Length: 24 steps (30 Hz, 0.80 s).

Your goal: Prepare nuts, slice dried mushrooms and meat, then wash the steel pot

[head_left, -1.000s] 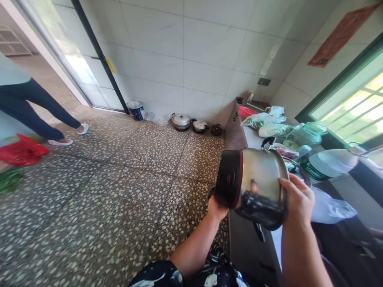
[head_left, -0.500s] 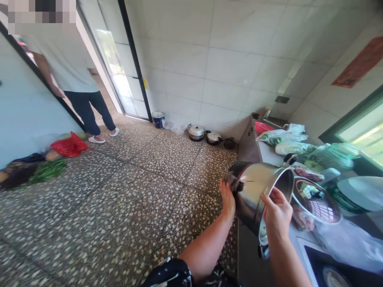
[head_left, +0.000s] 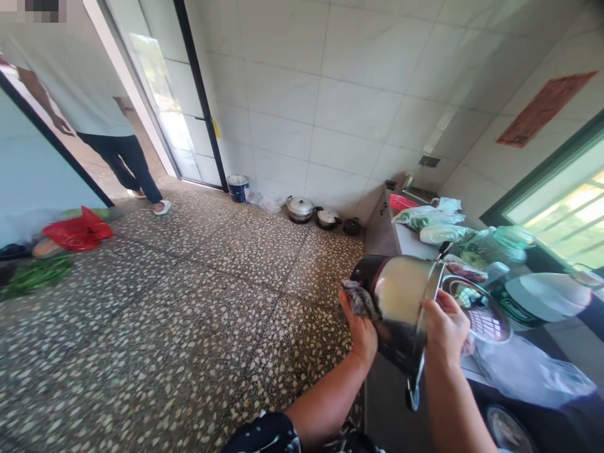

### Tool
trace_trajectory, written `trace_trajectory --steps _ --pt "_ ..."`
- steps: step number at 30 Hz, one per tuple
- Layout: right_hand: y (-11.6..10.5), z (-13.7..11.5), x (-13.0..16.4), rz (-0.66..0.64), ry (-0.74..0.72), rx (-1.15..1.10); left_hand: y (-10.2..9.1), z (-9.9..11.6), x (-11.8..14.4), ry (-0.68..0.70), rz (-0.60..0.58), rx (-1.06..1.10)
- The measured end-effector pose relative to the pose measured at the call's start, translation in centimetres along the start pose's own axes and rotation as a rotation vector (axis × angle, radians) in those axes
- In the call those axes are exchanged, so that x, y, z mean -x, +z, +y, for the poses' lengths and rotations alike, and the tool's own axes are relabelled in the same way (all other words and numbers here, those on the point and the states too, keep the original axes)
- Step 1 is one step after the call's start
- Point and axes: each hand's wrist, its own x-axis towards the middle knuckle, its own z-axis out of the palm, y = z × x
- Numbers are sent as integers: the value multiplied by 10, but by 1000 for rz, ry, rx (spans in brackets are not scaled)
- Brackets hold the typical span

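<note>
Shiny steel pot [head_left: 401,302] tilted on its side, above the grey counter's [head_left: 406,236] front edge.
Right hand [head_left: 446,327] grips its rim; left hand [head_left: 361,324] presses a grey crumpled cloth [head_left: 357,298] against its black base; glass lid [head_left: 476,308] just beside, speckled terrazzo floor [head_left: 189,302] below.

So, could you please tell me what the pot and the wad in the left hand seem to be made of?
The pot looks like polished stainless steel: bright, mirror-like wall. The wad in the left hand looks like soft grey cloth, crumpled, though blurred.
</note>
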Motion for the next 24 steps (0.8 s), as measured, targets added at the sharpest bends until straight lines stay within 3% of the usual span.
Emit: trace_trajectory --steps 3,9,12,14,17,22,24 --pt "3 0 6 -43 22 -59 -18 10 -26 48 117 -141" --pt "18 -9 21 -34 -67 -94 -39 51 -80 198 83 -189" --pt "19 -22 21 -9 -86 -54 -40 70 -82 243 73 -202" --pt "18 -28 19 -9 -50 -40 -42 70 -65 274 60 -212" --pt "15 -28 18 -24 38 -32 -48 43 -21 250 64 -216" --pt "17 -23 27 -9 57 -57 -54 -28 41 138 87 -212" --pt "18 -29 31 -4 39 -80 -61 -50 51 44 -21 -185"
